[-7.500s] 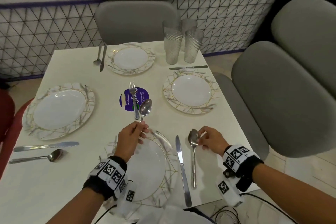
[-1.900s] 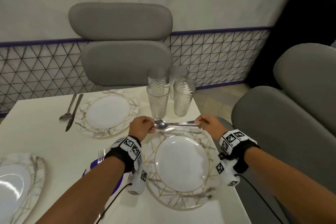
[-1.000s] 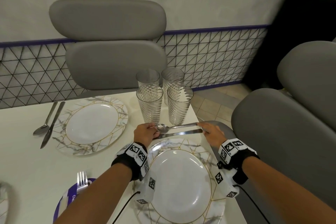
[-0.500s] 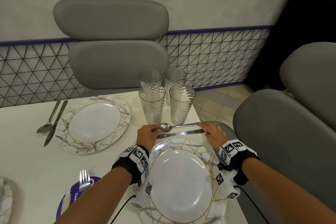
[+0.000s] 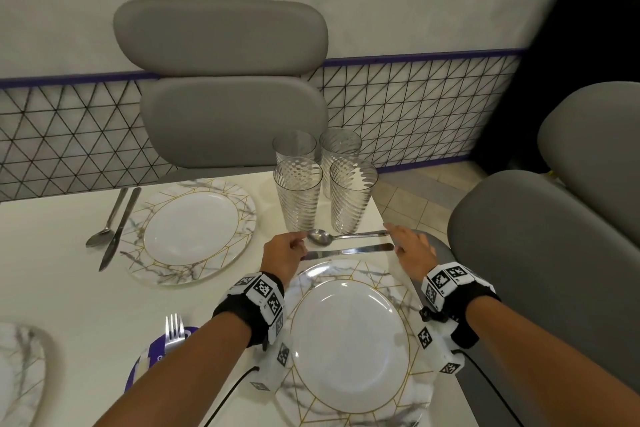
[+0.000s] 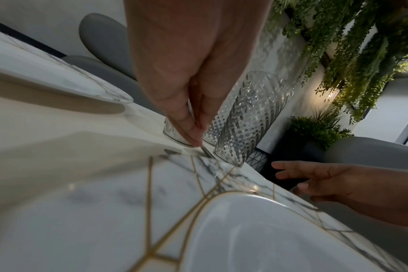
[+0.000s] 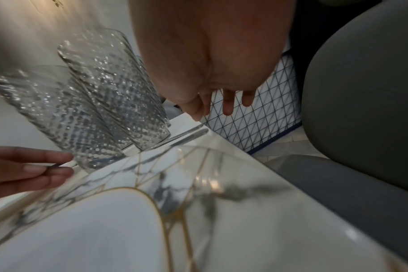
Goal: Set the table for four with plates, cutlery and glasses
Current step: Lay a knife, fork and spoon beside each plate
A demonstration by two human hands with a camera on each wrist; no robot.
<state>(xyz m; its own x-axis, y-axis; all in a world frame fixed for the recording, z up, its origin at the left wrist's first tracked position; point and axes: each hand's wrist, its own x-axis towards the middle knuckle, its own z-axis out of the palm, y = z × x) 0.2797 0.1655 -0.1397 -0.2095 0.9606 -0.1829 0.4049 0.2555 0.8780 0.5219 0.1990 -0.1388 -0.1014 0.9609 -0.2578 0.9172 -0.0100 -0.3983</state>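
Observation:
A spoon (image 5: 346, 236) and a knife (image 5: 349, 250) lie side by side on the white table (image 5: 69, 253), between the near marble-patterned plate (image 5: 346, 270) and several ribbed glasses (image 5: 299, 198). My left hand (image 5: 301, 246) has straight fingers at the knife tip and spoon bowl; the left wrist view shows its fingertips (image 6: 196, 139) down on the table. My right hand (image 5: 393, 236) is open at the handle ends, at the table's right edge. In the right wrist view its fingers (image 7: 228, 106) hang just above both handles (image 7: 193, 135).
A second plate (image 5: 242, 204) with a spoon and knife (image 5: 114, 229) to its left sits at the far side. A fork (image 5: 173, 329) lies on a purple coaster. A third plate's rim (image 5: 31, 350) shows lower left. Grey chairs (image 5: 225, 107) stand beyond and to the right (image 5: 540, 253).
The spoon that both hands held over the near plate now lies on the table beyond the knife. Both hands have loosened and stay at its two ends.

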